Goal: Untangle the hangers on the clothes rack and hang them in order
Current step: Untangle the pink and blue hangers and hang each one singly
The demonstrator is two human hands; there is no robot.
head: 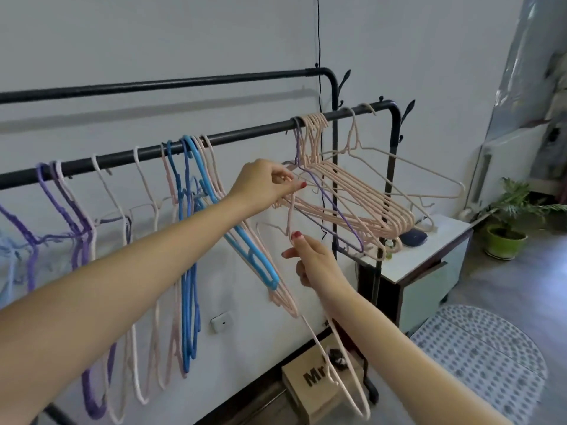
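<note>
A black clothes rack rail [245, 134] slopes up to the right and carries many thin hangers. At its right hangs a tidy bunch of pink hangers [362, 197] with one purple hanger [334, 207] among them. My left hand [267, 184] pinches the left tips of that bunch. My right hand [310, 259] grips the neck of a loose pale pink hanger [340, 357], which hangs off the rail and points down past my wrist. Blue hangers [190, 240] and tangled purple hangers [76, 228] hang further left.
A second black rail [184, 82] runs higher, close to the wall. A white cabinet [429, 271] stands right of the rack, a potted plant [506, 228] beyond it. A cardboard box [310, 381] and a dotted mat [481, 357] lie on the floor.
</note>
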